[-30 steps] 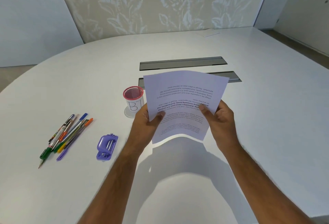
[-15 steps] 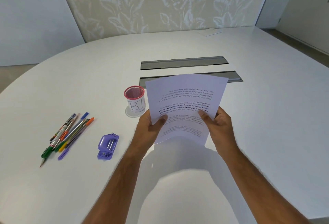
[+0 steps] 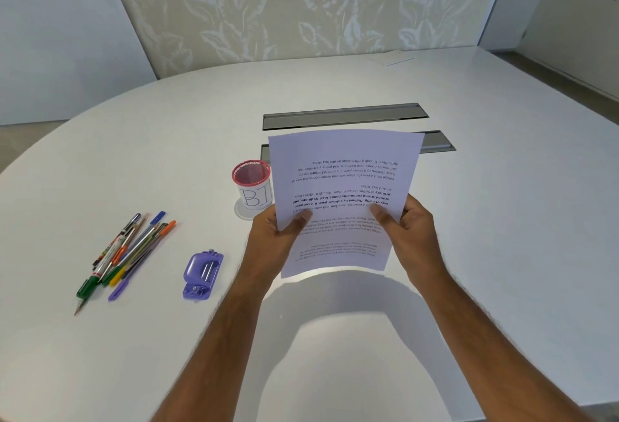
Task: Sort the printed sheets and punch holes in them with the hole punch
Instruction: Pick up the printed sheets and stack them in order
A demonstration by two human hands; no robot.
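I hold a small stack of printed sheets (image 3: 341,167) up above the white table, text upside down to me. My left hand (image 3: 278,237) pinches the stack's left edge with the thumb on top. My right hand (image 3: 410,234) pinches the right edge the same way. A front sheet sits a little higher than the one behind it, whose lower text shows below my thumbs. The purple hole punch (image 3: 202,274) lies flat on the table, left of my left forearm and apart from both hands.
A red mesh cup (image 3: 252,183) with a white label stands just left of the sheets. A pile of several pens and pencils (image 3: 127,254) lies at the left. Two grey cable slots (image 3: 345,115) are set in the table (image 3: 502,220) behind. A paper (image 3: 392,58) lies far back.
The sheets have straightened from a bowed shape and dropped slightly, then come a little nearer to me. Both hands keep their hold on the edges.
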